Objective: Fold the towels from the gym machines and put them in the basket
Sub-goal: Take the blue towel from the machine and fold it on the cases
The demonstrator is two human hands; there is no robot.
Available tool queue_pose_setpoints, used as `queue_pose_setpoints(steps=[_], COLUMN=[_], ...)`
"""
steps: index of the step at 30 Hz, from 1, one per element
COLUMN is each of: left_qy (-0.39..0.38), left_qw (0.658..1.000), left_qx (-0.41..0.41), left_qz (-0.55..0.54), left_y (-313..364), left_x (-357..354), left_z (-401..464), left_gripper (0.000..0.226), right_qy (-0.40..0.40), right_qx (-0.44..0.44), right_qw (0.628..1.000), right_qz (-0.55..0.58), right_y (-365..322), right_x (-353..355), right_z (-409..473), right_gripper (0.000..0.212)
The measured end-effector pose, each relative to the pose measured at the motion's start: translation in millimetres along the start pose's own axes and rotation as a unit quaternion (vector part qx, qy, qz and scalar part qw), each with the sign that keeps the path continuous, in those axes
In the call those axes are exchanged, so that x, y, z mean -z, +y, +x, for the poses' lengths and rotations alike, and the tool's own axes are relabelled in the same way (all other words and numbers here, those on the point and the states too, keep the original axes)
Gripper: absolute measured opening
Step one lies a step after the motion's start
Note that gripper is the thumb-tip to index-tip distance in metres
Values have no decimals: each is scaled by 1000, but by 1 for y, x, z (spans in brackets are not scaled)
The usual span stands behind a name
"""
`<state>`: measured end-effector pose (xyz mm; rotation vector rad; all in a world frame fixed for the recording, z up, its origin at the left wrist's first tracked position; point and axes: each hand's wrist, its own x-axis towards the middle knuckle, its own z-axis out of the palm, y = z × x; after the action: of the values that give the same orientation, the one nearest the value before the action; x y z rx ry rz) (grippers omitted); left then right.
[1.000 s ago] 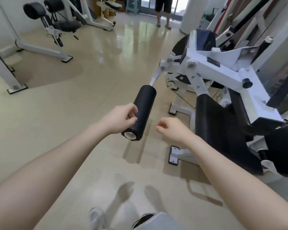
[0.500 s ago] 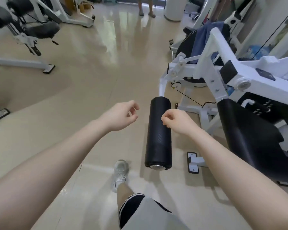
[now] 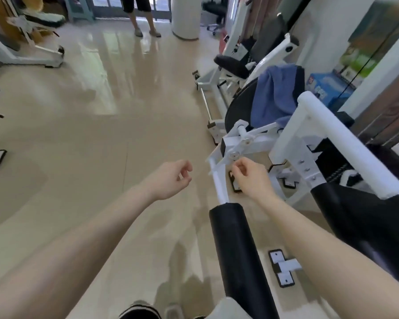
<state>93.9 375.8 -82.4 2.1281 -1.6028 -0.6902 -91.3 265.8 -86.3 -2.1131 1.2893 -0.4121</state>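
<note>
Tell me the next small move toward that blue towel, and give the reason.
Probably step forward and reach the right hand up to the blue cloth towel draped over the black padded seat of the white machine. Both hands are loosely curled and hold nothing, the left hand over bare floor, and the towel lies beyond them, still unfolded. No basket is in view.

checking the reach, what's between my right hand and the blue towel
In the head view, the machine's white frame and pivot linkage lie between the right hand and the blue towel.
</note>
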Motion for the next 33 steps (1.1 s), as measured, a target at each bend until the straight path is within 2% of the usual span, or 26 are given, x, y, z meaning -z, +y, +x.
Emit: queue_pose_setpoints(steps=[4, 11, 16, 21, 25, 27, 29, 30, 33], left_qy=[-25, -72, -140, -164, -153, -161, -182, -194, -204], left_qw=[999, 989, 965, 945, 949, 953, 951, 947, 938], left_qx=[-31, -121, -200, -261, -268, -253, -249, -255, -280], left_qz=[6, 37, 96, 110, 71, 45, 21, 14, 6], left_y=[-28, -58, -33, 4, 32, 45, 59, 64, 72], left_x=[28, 88, 121, 107, 80, 69, 58, 53, 46], left_z=[93, 276, 403, 501, 558, 575, 594, 602, 621], left_gripper=[27, 27, 27, 30, 42, 46, 47, 47, 45], right_qy=[32, 130, 208, 279, 309, 295, 265, 252, 220], right_qx=[-9, -65, -129, -177, -183, -198, -235, -248, -246], right_qw=[999, 989, 969, 944, 933, 934, 934, 934, 940], right_qz=[-21, -16, 18, 25, -3, -26, -43, -45, -86], right_y=[-11, -31, -36, -15, 14, 29, 46, 53, 64], right_x=[-8, -12, 20, 51, 72, 83, 96, 99, 95], right_z=[82, 248, 332, 392, 439, 459, 481, 489, 507], right_gripper=[12, 17, 9, 9, 16, 10, 45, 55, 56])
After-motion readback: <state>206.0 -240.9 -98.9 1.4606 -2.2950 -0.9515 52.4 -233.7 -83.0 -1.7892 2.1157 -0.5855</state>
